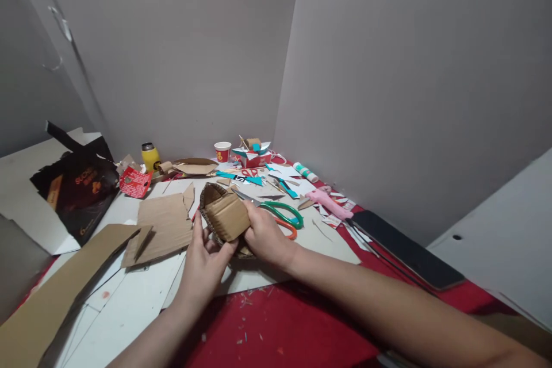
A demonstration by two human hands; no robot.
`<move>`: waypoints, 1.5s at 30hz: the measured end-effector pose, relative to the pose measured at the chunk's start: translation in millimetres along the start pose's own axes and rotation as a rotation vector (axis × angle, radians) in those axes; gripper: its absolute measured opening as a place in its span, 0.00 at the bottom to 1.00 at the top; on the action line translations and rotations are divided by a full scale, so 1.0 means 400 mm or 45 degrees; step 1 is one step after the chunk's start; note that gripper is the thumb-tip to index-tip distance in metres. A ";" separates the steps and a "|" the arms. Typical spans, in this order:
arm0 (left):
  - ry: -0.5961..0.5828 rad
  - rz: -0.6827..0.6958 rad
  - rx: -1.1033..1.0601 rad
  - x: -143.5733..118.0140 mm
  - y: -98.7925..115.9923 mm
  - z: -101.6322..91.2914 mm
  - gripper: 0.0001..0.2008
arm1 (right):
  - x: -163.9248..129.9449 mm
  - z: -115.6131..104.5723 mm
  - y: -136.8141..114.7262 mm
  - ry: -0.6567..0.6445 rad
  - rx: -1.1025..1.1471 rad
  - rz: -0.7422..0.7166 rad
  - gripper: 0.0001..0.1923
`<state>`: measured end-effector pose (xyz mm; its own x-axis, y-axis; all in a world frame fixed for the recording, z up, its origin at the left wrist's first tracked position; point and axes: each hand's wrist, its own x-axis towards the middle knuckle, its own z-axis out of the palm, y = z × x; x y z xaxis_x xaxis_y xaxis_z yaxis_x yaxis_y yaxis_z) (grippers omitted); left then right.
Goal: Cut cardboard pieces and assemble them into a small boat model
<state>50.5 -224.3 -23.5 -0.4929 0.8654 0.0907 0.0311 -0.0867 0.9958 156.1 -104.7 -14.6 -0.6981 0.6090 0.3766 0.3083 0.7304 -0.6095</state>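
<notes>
Between my two hands is a small folded cardboard piece (225, 215), brown, with a curved corrugated rim like a little boat hull. My left hand (207, 259) cups its near left side, the thumb along the lower edge. My right hand (267, 236) pinches its right end between thumb and fingers; some of those fingers are hidden. Just beyond my right hand lie scissors with green handles (287, 213), blades pointing left. Orange scissor handles (288, 229) show partly behind that hand. Left of the piece, a flat cardboard sheet (166, 218) rests on white board.
A yellow bottle (150, 157), a paper cup (222, 152) and a red-and-blue paper model (253, 155) stand at the back. A pink glue gun (330, 203) and a black flat device (405, 248) lie right. Large cardboard (60, 287) covers the left front. Grey panels (194, 63) enclose the table.
</notes>
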 end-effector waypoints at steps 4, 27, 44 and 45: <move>0.187 0.251 0.305 0.006 -0.007 -0.008 0.43 | -0.010 0.019 -0.028 -0.023 0.020 0.023 0.19; 0.210 -0.074 0.498 0.040 0.052 -0.111 0.20 | 0.015 -0.071 -0.014 0.010 0.636 -0.049 0.28; -0.458 -0.133 0.882 0.030 0.058 -0.117 0.21 | 0.013 -0.129 -0.028 -0.460 0.760 -0.093 0.26; -0.458 -0.157 0.906 0.029 0.058 -0.118 0.21 | 0.013 -0.132 -0.028 -0.457 0.762 -0.117 0.26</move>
<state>4.3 -239.5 0.1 -0.2225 0.9646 -0.1413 0.6008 0.2498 0.7593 183.0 -93.4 31.3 -0.9062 0.3380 0.2541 -0.0988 0.4151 -0.9044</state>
